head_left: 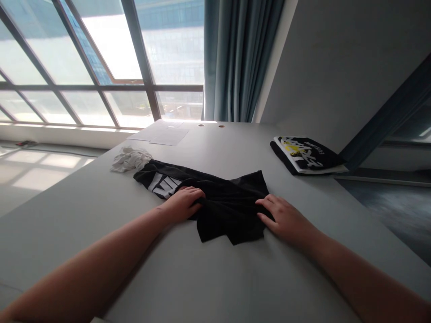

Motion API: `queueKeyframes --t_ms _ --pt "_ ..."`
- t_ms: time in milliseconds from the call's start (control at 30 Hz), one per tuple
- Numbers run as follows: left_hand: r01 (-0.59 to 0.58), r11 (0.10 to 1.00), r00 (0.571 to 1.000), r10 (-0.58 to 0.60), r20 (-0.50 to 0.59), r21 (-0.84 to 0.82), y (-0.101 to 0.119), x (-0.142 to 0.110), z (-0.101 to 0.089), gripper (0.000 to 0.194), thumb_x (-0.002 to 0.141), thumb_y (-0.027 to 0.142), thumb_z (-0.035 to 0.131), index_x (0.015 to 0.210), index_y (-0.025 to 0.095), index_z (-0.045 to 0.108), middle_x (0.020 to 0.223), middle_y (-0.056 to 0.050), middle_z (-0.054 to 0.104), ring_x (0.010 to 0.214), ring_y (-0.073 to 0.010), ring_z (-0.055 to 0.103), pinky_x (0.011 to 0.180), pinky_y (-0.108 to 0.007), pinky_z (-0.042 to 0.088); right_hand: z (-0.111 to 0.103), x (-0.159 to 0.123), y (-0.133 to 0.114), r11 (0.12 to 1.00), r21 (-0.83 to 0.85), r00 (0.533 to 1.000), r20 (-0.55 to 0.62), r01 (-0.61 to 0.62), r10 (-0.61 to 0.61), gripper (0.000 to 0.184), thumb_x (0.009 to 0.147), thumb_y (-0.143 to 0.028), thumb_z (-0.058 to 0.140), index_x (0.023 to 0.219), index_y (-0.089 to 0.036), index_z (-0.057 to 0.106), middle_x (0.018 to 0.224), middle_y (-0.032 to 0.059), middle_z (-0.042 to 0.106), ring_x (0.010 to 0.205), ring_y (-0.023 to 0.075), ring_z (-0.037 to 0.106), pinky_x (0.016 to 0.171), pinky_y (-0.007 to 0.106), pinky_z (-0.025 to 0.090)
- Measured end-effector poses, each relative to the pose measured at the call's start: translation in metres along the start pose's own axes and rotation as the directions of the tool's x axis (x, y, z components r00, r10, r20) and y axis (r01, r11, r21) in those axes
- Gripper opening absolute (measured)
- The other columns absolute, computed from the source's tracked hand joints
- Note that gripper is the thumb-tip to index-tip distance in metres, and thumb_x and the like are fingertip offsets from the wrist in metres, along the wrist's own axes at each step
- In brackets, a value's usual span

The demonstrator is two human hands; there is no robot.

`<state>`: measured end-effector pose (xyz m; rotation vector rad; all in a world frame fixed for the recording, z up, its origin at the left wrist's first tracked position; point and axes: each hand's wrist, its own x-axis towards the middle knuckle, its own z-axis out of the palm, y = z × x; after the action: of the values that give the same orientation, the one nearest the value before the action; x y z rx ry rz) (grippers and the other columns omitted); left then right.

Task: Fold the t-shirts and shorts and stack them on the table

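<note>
A black T-shirt (232,206) with white lettering lies crumpled and partly folded across the middle of the white table (208,278). Midway along its near side, my left hand (184,202) has its fingers curled over the cloth, with the thumb close to them. My right hand (281,215) rests at the shirt's right end, fingers stretched onto the fabric and thumb apart from them. One flap of the shirt points away from me at the upper right, and other corners point toward me.
A crumpled white cloth (130,159) touches the shirt's left end. Folded black and white garments with yellow and white print (305,154) are stacked at the table's right edge. Paper sheets (170,136) lie at the far end, near a blue curtain (235,63) and windows.
</note>
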<state>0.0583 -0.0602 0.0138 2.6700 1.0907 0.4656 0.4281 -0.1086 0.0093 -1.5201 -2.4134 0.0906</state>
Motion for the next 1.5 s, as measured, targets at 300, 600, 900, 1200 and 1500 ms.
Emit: queueKeyframes --t_ms 300,600,900,1200,1500 --pt "0.219 0.888 0.974 -0.173 -0.147 0.404 -0.027 -0.008 -0.02 0.028 0.085 0.008 0.056 0.104 0.023 0.07 0.109 -0.008 0.077 0.112 -0.0307 0.067 0.1 -0.048 0.043 -0.015 -0.017 -0.043 0.865 0.24 0.867 0.134 0.441 -0.479 0.032 0.09 -0.009 0.051 0.11 -0.021 0.074 0.108 0.0101 0.07 0.105 0.0229 0.063 0.094 0.038 0.055" --pt "-0.174 0.974 0.963 0.137 0.234 0.146 0.002 -0.026 -0.038 0.068 0.077 0.01 0.064 0.14 0.033 0.06 0.154 -0.005 0.056 0.135 -0.0309 0.057 0.114 -0.047 0.043 0.009 -0.003 0.011 0.95 0.224 0.973 0.034 0.217 -0.23 0.057 0.092 -0.012 0.048 0.145 -0.026 0.063 0.143 0.0107 0.06 0.132 0.0248 0.057 0.115 0.047 0.048" --pt "-0.165 0.986 0.973 0.163 0.161 -0.005 0.011 -0.018 -0.03 0.034 0.081 0.014 0.061 0.113 0.023 0.067 0.138 -0.009 0.068 0.125 -0.0296 0.064 0.11 -0.043 0.048 0.004 0.002 -0.006 0.952 0.173 0.967 -0.03 0.254 -0.253 0.028 0.095 -0.018 0.054 0.106 -0.024 0.079 0.128 0.0118 0.069 0.13 0.0307 0.058 0.111 0.054 0.048" --pt "0.074 0.991 0.957 -0.039 0.288 -0.112 0.03 -0.022 -0.056 0.018 0.088 0.026 0.055 0.104 0.024 0.063 0.077 0.001 0.066 0.067 -0.0183 0.062 0.062 -0.027 0.045 -0.022 -0.013 -0.018 0.836 0.51 0.939 0.143 0.202 -0.313 0.026 0.094 -0.021 0.052 0.111 -0.022 0.072 0.123 0.0099 0.076 0.122 0.026 0.068 0.106 0.043 0.053" --pt "0.263 0.691 0.779 0.26 0.571 -0.674 0.045 -0.032 -0.066 0.026 0.086 0.04 0.071 0.102 0.02 0.068 0.085 -0.002 0.072 0.077 -0.0213 0.067 0.068 -0.028 0.053 -0.043 -0.032 0.021 0.623 0.712 0.854 0.504 -0.325 -0.131 0.047 0.08 -0.062 0.069 0.066 -0.017 0.067 0.064 0.0048 0.061 0.06 0.0182 0.058 0.059 0.031 0.052"
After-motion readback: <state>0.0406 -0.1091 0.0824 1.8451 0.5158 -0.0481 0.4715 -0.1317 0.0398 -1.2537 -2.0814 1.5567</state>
